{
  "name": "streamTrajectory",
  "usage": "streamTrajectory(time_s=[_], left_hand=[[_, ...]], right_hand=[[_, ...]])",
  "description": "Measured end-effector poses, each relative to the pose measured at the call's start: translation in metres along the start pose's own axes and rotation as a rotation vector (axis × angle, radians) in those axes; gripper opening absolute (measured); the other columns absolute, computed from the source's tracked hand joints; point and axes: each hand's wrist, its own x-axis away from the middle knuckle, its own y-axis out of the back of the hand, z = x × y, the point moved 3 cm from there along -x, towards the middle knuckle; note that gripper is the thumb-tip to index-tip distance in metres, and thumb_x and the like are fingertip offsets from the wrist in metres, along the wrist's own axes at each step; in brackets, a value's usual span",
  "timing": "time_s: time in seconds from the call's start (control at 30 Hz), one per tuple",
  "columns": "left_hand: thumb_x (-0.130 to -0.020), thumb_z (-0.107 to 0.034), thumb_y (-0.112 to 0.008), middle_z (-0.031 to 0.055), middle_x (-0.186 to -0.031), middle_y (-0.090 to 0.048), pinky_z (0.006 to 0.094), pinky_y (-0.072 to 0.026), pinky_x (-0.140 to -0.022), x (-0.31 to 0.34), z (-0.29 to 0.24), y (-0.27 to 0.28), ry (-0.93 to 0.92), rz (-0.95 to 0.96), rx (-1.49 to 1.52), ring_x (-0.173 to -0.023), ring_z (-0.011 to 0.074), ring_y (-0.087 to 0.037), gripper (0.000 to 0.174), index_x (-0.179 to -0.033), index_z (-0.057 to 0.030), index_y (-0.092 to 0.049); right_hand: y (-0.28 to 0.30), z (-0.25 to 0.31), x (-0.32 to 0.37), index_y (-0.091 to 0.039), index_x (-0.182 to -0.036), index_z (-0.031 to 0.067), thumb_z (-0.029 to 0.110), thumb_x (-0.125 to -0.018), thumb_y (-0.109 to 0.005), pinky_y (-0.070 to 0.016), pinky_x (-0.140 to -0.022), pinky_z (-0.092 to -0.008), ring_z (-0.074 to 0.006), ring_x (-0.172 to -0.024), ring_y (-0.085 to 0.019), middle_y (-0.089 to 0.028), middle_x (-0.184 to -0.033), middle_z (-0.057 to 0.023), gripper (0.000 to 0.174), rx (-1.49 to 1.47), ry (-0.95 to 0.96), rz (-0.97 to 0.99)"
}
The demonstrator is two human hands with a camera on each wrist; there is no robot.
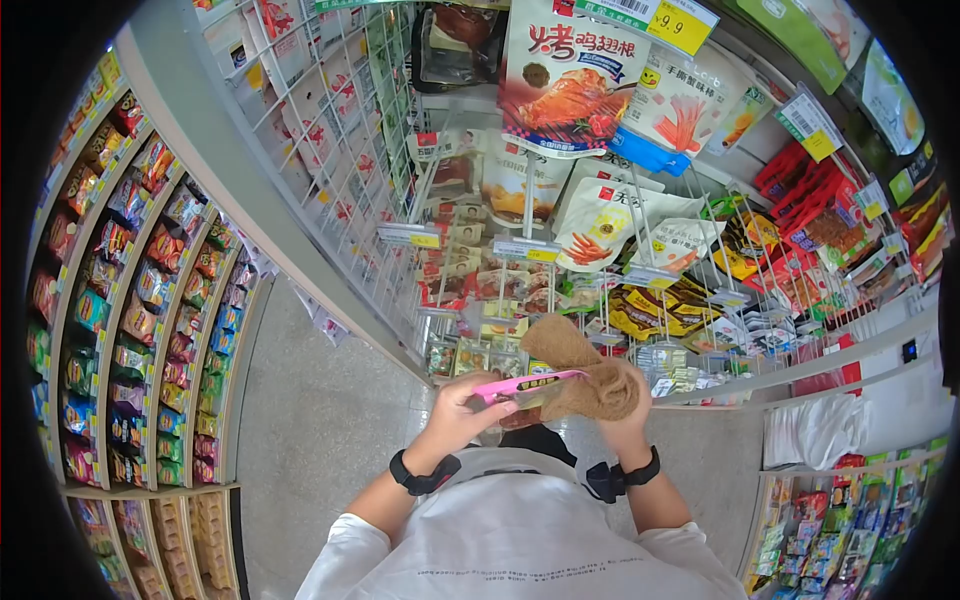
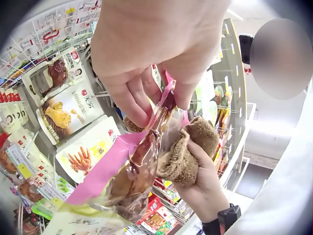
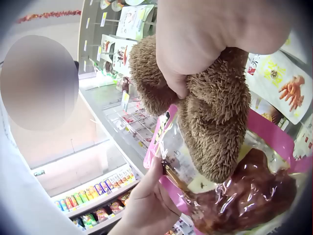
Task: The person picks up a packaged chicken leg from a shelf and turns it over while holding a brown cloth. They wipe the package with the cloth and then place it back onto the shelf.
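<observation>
The left hand (image 1: 462,412) pinches the edge of a pink-bordered clear package (image 1: 525,385) with glossy brown meat inside. In the left wrist view the package (image 2: 142,161) hangs tilted below the left hand (image 2: 156,54), its thumb and fingers on the pink edge. The right hand (image 1: 628,415) grips a folded brown fluffy cloth (image 1: 600,390). In the right wrist view the cloth (image 3: 212,117) lies against the clear face of the package (image 3: 244,196), the right hand (image 3: 215,39) above it, while the left hand (image 3: 149,203) holds the package's edge.
Hanging food packs (image 1: 570,85) on wire hooks fill the rack in front. Snack shelves (image 1: 140,290) curve along the left. Grey floor (image 1: 300,400) shows between them. White plastic bags (image 1: 820,430) and a lower shelf of packets (image 1: 850,530) stand at the right.
</observation>
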Motion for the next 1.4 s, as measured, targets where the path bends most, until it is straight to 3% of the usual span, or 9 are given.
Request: streamTrajectory(time_s=[0.1, 0.37, 0.43, 0.5, 0.63, 0.73, 0.83, 1.27, 1.4], left_hand=[[-0.078, -0.008, -0.072, 0.0069, -0.084, -0.064, 0.0279, -0.0471, -0.069, -0.001, 0.0, 0.001, -0.036, 0.005, -0.017, -0.076, 0.0141, -0.06, 0.017, -0.092, 0.001, -0.066], [-0.083, -0.006, -0.067, 0.0068, -0.079, -0.065, 0.0254, -0.0469, -0.061, -0.001, -0.013, 0.003, -0.035, -0.06, -0.062, -0.069, 0.012, -0.06, 0.013, -0.092, 0.0028, -0.067], [-0.085, -0.008, -0.066, 0.0111, -0.09, -0.067, 0.0291, -0.0479, -0.074, 0.002, -0.007, 0.008, 0.077, -0.089, -0.017, -0.081, 0.0177, -0.062, 0.013, -0.094, 0.001, -0.067], [-0.085, -0.007, -0.065, 0.0111, -0.09, -0.067, 0.029, -0.0483, -0.074, 0.0, -0.007, 0.01, 0.069, -0.098, -0.035, -0.081, 0.0176, -0.063, 0.012, -0.094, 0.001, -0.067], [-0.086, -0.005, -0.063, 0.0115, -0.09, -0.068, 0.0296, -0.0496, -0.074, -0.003, -0.008, 0.014, -0.012, -0.07, -0.064, -0.081, 0.0182, -0.064, 0.011, -0.093, 0.0013, -0.067], [-0.083, -0.003, -0.063, 0.0122, -0.088, -0.069, 0.03, -0.0503, -0.07, -0.004, -0.016, 0.014, -0.093, -0.049, -0.122, -0.078, 0.0198, -0.065, 0.011, -0.092, 0.0019, -0.068], [-0.08, -0.001, -0.064, 0.0129, -0.085, -0.068, 0.0297, -0.0504, -0.069, -0.001, -0.016, 0.009, -0.206, 0.054, -0.13, -0.076, 0.0213, -0.065, 0.013, -0.092, 0.0014, -0.068], [-0.082, -0.003, -0.064, 0.0118, -0.085, -0.067, 0.0286, -0.0494, -0.068, 0.002, -0.013, -0.001, -0.15, 0.103, -0.149, -0.076, 0.0196, -0.064, 0.011, -0.091, 0.0019, -0.068], [-0.083, -0.01, -0.067, 0.0088, -0.092, -0.065, 0.0286, -0.0479, -0.072, 0.0, -0.005, -0.006, -0.021, 0.112, -0.01, -0.082, 0.0152, -0.061, 0.025, -0.105, 0.0004, -0.063]], right_hand=[[-0.003, 0.016, -0.007, -0.055, -0.105, 0.0025, 0.005, -0.06, -0.083, -0.0473, -0.087, -0.0375, -0.0257, -0.098, -0.06, -0.062, -0.105, -0.0146, 0.053, 0.157, 0.23, 0.038], [-0.011, 0.025, -0.006, -0.054, -0.1, 0.004, 0.009, -0.06, -0.084, -0.0499, -0.081, -0.042, -0.0326, -0.09, -0.062, -0.062, -0.1, -0.0183, 0.05, 0.219, 0.409, 0.045], [-0.014, 0.028, -0.004, -0.054, -0.1, 0.0041, 0.01, -0.06, -0.084, -0.05, -0.081, -0.0426, -0.033, -0.09, -0.062, -0.063, -0.1, -0.0184, 0.051, 0.235, 0.425, 0.064], [-0.016, 0.036, -0.004, -0.059, -0.098, 0.0023, 0.014, -0.061, -0.083, -0.051, -0.078, -0.0405, -0.0329, -0.089, -0.063, -0.064, -0.097, -0.017, 0.045, 0.179, 0.439, 0.081], [-0.01, 0.026, 0.002, -0.059, -0.1, 0.0025, 0.015, -0.061, -0.083, -0.0501, -0.082, -0.0406, -0.0322, -0.092, -0.063, -0.064, -0.102, -0.0165, 0.048, 0.101, 0.376, 0.156], [-0.006, 0.016, 0.005, -0.053, -0.11, 0.0041, 0.016, -0.058, -0.087, -0.0474, -0.089, -0.044, -0.0311, -0.097, -0.062, -0.06, -0.112, -0.0186, 0.064, -0.006, 0.145, 0.298], [-0.011, 0.017, 0.007, -0.054, -0.112, 0.0029, 0.017, -0.059, -0.087, -0.047, -0.09, -0.0376, -0.029, -0.104, -0.061, -0.061, -0.114, -0.0168, 0.064, -0.124, 0.062, 0.325], [-0.009, 0.021, 0.014, -0.057, -0.107, 0.0011, 0.007, -0.059, -0.081, -0.0501, -0.083, -0.0331, -0.0238, -0.094, -0.064, -0.064, -0.102, -0.0127, 0.054, 0.029, -0.088, 0.197], [-0.005, 0.027, 0.017, -0.055, -0.108, 0.0, 0.005, -0.06, -0.078, -0.0488, -0.084, -0.0323, -0.0205, -0.094, -0.063, -0.063, -0.103, -0.0117, 0.054, -0.002, -0.112, 0.156]])
